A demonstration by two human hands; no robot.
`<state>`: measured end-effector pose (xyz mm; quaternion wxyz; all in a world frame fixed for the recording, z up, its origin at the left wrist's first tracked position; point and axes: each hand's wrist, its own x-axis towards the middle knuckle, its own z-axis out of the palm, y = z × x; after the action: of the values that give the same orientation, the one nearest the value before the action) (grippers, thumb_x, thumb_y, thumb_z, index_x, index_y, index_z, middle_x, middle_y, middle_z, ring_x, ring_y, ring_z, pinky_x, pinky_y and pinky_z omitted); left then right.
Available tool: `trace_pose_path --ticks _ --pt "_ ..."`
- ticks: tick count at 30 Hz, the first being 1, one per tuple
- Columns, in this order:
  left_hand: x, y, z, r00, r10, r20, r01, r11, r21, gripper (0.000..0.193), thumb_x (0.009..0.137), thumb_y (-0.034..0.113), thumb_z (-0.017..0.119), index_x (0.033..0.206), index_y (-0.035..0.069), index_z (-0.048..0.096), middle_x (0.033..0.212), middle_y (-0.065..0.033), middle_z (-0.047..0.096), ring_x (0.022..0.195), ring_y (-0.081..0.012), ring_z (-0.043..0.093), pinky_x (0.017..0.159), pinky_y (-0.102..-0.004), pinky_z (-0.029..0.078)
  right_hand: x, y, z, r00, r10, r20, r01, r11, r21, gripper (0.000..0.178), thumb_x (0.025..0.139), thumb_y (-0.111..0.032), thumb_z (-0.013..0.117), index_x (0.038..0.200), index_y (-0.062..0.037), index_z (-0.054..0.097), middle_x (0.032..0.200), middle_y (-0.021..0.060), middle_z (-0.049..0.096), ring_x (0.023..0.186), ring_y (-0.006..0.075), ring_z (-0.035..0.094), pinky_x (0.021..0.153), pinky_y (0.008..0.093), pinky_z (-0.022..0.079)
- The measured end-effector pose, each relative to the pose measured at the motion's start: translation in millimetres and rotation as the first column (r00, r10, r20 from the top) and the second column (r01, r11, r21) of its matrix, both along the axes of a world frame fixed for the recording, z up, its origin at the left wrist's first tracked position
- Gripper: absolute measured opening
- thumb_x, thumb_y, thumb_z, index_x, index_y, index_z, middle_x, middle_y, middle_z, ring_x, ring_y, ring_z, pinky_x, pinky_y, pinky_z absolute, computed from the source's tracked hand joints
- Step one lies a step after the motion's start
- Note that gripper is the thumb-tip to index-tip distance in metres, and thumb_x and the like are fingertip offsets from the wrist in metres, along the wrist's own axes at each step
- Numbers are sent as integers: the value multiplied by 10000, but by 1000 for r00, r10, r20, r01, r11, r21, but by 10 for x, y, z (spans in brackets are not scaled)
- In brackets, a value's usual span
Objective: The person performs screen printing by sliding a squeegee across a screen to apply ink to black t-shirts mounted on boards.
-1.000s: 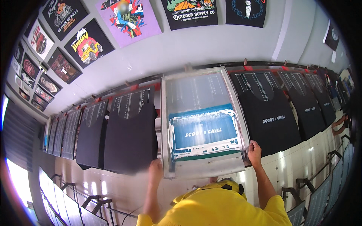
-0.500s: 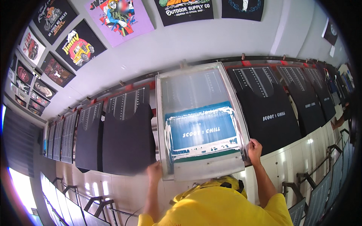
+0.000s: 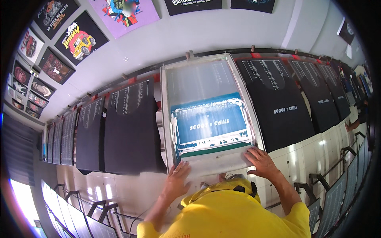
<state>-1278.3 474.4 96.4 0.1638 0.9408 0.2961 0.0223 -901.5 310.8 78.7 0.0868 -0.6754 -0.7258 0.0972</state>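
Note:
A screen-printing frame (image 3: 249, 101) lies over a board straight ahead, its mesh carrying a blue stencil (image 3: 186, 121) with white lettering. White ink (image 3: 234, 139) is smeared around the stencil, thickest in a band along its near side. My left hand (image 3: 177, 179) rests on the frame's near left corner, fingers stretched out. On the near right corner lies my right hand (image 3: 262, 162), its fingers flat and thumb apart. Neither hand holds anything. What lies beneath the screen is mostly hidden.
To the right, black shirts (image 3: 279, 127) with white lettering lie on boards. A plain black shirt (image 3: 133, 135) is on the board at left, with more boards beyond. Behind runs a dark rail (image 3: 139, 73); grey racked panels (image 3: 337, 198) stand at lower right.
Both hands have shifted from the frame's sides onto its near corners. The right hand has opened from a closed grip. The whole view has moved slightly, so everything sits higher.

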Motion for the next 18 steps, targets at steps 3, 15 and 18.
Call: trace_pose_path --ticks 3,15,18 --pt "68 89 -87 998 -59 -22 61 994 96 527 778 30 626 1302 34 575 1376 -140 536 1361 -315 455 1094 -463 426 19 94 -31 988 88 124 -91 996 13 659 699 -248 786 1291 -61 569 1276 138 528 1227 318 522 1042 431 461" --pt "446 360 -51 975 208 83 -215 973 82 323 705 -37 613 1018 30 658 1107 -112 690 1015 -297 683 844 -370 578 62 549 5 996 -41 74 31 990 137 250 677 -146 703 890 -47 617 986 110 619 947 292 619 871 436 475" --pt "362 277 -207 977 160 143 -180 973 141 361 705 -34 600 1055 28 661 1155 -107 690 1081 -275 678 867 -368 580 -17 404 12 997 -55 52 46 985 169 204 674 -126 682 851 -50 614 997 100 623 953 291 618 830 440 481"
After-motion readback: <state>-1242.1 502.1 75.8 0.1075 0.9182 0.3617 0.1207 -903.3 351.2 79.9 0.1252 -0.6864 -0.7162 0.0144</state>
